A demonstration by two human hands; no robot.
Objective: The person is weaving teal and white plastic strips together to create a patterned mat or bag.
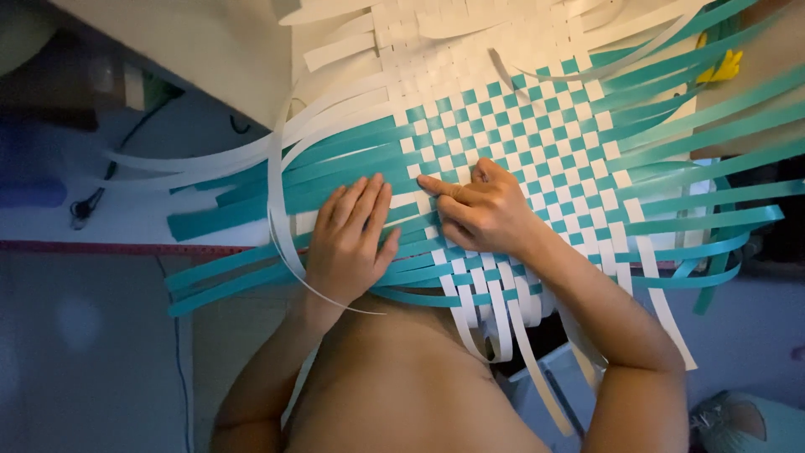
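- Step in hand, I'd say: weaving w/ flat strips. The woven mat [520, 126] lies on the work surface in front of the person, teal-and-white checker in the middle, plain white weave at the far end.
- Left hand [348, 239] lies flat, fingers spread and open, palm down on the loose teal strips [335, 159] just left of the woven edge. Pinning them, not gripping.
- Right hand [482, 210] sits at the weave's left edge, fingers curled, index out toward the left hand, tip on a strip there. Whether it pinches that strip, can't tell.
- Next move prob. calls for lifting alternate teal strips and sliding a white strip [277, 210] snug against the last row, w/o shifting the rows.
- Hard to see: the edge under both hands; mat's far end cut off at top; loose white ends [495, 327] hang toward the lap. Dim room; yellow thing [723, 67] top right blurred.
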